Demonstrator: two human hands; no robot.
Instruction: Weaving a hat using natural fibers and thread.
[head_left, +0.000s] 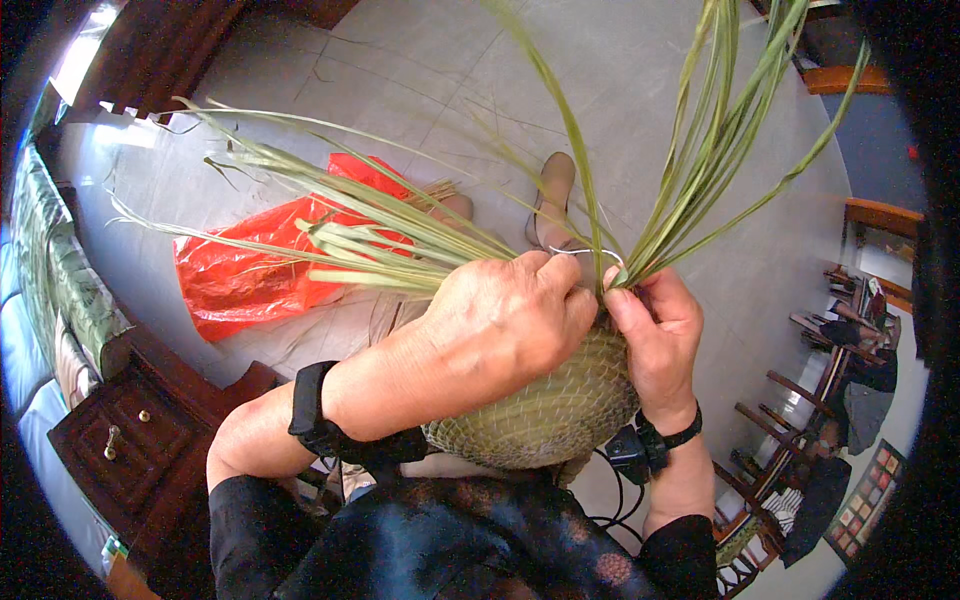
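A rounded woven grass piece (540, 416), stitched all over with pale thread, rests at my lap. My left hand (510, 315) curls tightly over its upper rim, closed on the grass strands there; its fingertips are hidden. Long green strands (405, 217) fan out to the left from under that hand. At the rim's right side, my right hand (660, 322) pinches the base of an upright bundle of green strands (712, 157) between thumb and fingers. A thin white cord (600, 252) arcs between the two hands. One single strand (570, 127) rises between them.
A red plastic bag (247, 262) lies on the grey tiled floor (390, 60) beside shod feet (555, 184). Scattered grass bits surround it. A dark wooden cabinet (124, 450) stands left. Wooden chairs (787, 409) and seated people (825, 480) are at right. A black cable (619, 499) hangs below.
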